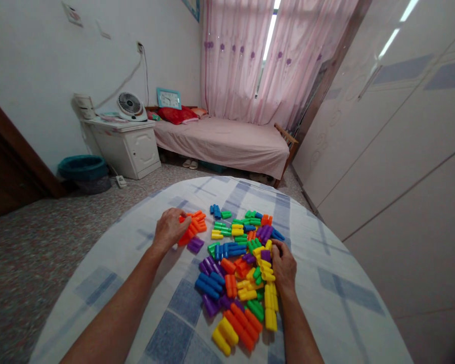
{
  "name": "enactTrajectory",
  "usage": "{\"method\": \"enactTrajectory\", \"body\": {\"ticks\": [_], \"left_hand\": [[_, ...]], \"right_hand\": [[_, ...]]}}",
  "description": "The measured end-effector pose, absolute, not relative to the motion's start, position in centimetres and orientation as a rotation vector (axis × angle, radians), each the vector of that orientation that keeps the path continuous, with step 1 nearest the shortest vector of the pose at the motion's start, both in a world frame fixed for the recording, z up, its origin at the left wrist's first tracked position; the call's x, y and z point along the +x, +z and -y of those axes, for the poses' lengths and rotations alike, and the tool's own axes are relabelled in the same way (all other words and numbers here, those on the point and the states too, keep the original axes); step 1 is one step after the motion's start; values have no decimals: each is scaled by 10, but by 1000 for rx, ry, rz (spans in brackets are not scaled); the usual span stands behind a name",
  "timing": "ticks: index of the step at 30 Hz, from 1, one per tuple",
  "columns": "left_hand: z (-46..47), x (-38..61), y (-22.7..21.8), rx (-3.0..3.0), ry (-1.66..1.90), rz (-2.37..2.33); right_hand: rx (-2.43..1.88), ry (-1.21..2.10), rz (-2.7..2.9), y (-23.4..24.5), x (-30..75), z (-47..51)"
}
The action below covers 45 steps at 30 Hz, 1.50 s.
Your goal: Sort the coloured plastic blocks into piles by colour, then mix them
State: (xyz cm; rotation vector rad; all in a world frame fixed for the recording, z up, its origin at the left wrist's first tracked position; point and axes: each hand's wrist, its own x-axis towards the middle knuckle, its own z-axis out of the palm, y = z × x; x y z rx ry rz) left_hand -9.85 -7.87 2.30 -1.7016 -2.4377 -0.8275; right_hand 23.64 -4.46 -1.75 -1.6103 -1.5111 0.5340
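Note:
On the table lies a spread of bullet-shaped plastic building blocks in several colours, many joined side by side. At the pile's left, my left hand (171,228) curls its fingers round the near side of a cluster of orange blocks (197,222). A purple block (195,245) lies just below that hand. On the other side, my right hand (284,263) is closed against the yellow blocks (267,270); its fingertips are partly hidden by them. Between the hands are blue blocks (231,250), green blocks (222,227) and purple blocks (211,266). Orange blocks (243,326) lie nearest me.
A blue-and-white checked cloth covers the round table (337,303). Beyond it stand a bed (227,136), a white cabinet (142,149) with a fan (131,104), and a bin (84,172). A tall wardrobe (364,151) lines the right side.

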Motion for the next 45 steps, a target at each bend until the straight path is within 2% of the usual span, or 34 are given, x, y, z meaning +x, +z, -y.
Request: {"method": "enactTrajectory", "body": {"ticks": [7, 10, 13, 20, 32, 39, 45], "left_hand": [[85, -67, 42, -1975, -860, 2336], [94, -53, 53, -2293, -551, 2352], [100, -49, 55, -2373, -225, 2327], [101, -51, 48, -2369, -5, 2213], [103, -41, 49, -2366, 72, 2222], [106, -39, 55, -2463, -3, 2129], [106, -37, 57, -2506, 94, 2177]], "right_hand": [[-1602, 537, 1504, -15, 235, 47], [-1603, 544, 1508, -16, 236, 46], [-1606, 551, 1509, -18, 236, 45], [-1595, 557, 1502, -19, 237, 44], [-1609, 560, 1490, -15, 236, 46], [-1599, 559, 1503, -16, 236, 45], [-1592, 543, 1514, -18, 237, 44]]}}
